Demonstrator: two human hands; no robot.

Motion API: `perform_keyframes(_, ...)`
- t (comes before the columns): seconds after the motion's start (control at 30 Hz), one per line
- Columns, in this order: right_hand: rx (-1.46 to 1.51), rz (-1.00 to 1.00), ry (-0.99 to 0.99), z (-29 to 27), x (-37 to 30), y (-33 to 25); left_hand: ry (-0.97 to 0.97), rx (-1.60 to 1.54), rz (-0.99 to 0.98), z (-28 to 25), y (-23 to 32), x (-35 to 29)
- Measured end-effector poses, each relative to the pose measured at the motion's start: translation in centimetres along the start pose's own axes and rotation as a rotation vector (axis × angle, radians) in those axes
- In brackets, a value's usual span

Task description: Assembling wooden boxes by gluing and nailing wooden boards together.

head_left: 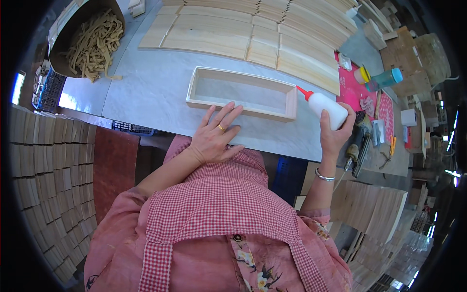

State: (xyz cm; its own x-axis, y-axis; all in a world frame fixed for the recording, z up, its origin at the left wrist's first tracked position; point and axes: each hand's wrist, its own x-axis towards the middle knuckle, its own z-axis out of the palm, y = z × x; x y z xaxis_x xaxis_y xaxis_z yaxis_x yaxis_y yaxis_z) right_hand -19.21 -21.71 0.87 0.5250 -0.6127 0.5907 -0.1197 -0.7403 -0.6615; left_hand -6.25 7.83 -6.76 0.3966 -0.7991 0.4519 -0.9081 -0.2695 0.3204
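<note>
A long, shallow wooden frame (253,113) lies on the pale marbled tabletop in front of me, and the table surface shows through its middle. My left hand (217,134) rests with fingers spread, its fingertips on the frame's near long side. In my right hand (336,127) is a white glue bottle (327,111) with a red pointed nozzle, tilted up to the left. The nozzle's tip is at the top edge of the frame's right end; whether it touches cannot be made out.
Thin wooden boards (209,34) lie in rows across the table's back. A box of tan bands (97,46) stands at the far left. To the right are a power tool (357,141), a teal bottle (384,79) and a yellow-lidded container (362,74). Stacked wood (53,185) fills the left side.
</note>
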Motion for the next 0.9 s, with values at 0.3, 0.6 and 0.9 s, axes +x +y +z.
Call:
perform_keyframes(0.3, 0.015, -0.003, -0.022, -2.4, -1.9, -0.6, 0.030, -0.020, 0.011, 0.2, 0.1, -0.1)
perform_keyframes(0.6, 0.024, 0.034, -0.052, -4.9, -4.4, -3.0, 0.033, 0.041, 0.025, -0.6, 0.7, 0.3)
perform_keyframes(0.9, 0.237, 0.281, 0.104, -3.7, -7.0, -4.2, 0.020, 0.053, 0.147, -0.8, 0.6, -0.6)
